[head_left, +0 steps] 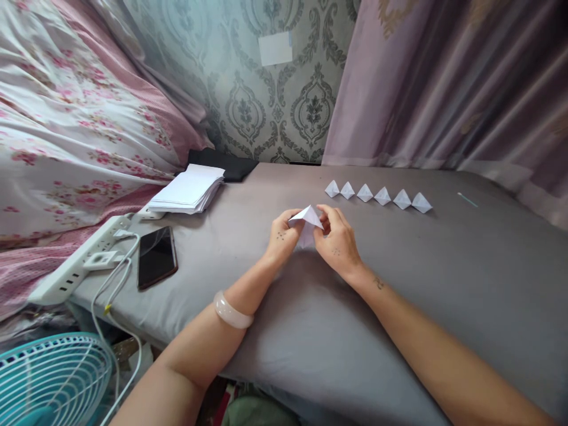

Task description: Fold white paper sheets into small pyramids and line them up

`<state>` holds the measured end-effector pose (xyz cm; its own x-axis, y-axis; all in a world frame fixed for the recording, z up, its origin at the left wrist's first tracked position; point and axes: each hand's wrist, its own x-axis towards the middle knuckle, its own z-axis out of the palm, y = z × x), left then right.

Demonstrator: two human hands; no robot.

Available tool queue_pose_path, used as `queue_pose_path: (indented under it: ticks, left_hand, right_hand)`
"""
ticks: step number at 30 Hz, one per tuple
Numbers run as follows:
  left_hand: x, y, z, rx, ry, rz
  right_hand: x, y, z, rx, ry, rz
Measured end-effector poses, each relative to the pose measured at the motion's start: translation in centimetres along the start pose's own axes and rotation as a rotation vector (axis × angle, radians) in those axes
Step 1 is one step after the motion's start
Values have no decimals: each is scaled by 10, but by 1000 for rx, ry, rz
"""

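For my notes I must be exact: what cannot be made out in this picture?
All in the head view:
Left hand: most fingertips, hidden by the hand and folded paper.
Fan: cut off by the left and bottom edges.
Wall sheet: any writing, too small to read.
Green object: cut off by the bottom edge.

A black phone (157,259) lies near a long white plug strip (78,265). A blue fan (53,378) is low at the left. A flowery cloth (75,118) hangs behind the strip. A purple curtain (399,89) hangs beside the swirly grey wall (248,100).
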<state>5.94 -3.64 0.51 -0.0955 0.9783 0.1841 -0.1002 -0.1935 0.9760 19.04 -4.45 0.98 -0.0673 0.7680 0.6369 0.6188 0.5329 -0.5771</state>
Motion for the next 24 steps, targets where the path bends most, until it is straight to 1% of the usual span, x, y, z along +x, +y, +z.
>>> queue_pose_path:
  ticks: [5,7,9,13,17,22,24]
  left_hand:
    - [3,4,1,-250,54,-248]
    - [6,4,0,-285,82,-296]
    - [8,4,-2,-292,75,-310]
    - [9,8,-5,-288,-5,-319]
    - [10,14,-10,-339,-109,-318]
    - [14,20,-22,-399,-278,-345]
    - [15,21,-26,-425,-320,-380]
  right_hand:
    - [1,6,1,6,4,-29]
    - [2,9,0,3,-27,-35]
    - [2,12,-2,-4,-77,-46]
    - [4,14,-8,-66,-203,-66]
    - [5,17,-12,-96,-328,-76]
    - [6,20,-13,-111,-351,-70]
    - [5,19,-14,-136,-361,-73]
